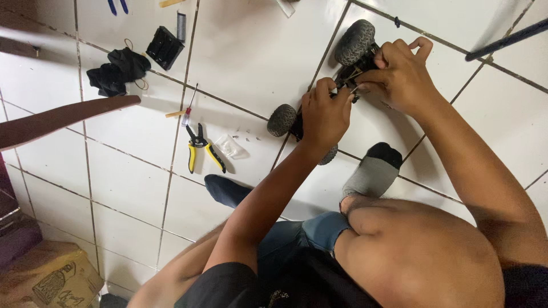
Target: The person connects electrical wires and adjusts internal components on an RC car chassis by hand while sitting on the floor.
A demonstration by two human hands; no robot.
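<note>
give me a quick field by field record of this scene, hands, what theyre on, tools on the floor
setting: white tiled floor, person seated, seen from above
left hand: gripping the toy car chassis at its middle
right hand: fingers pinched on the chassis near the upper wheel
lower wheel: resting on the floor beside the left hand
pliers: yellow handles, lying apart to the left
screwdriver: small, just above the pliers
plastic bag: clear, right of the pliers
black cloth: bunched, upper left
battery holder: black, next to the cloth
</note>
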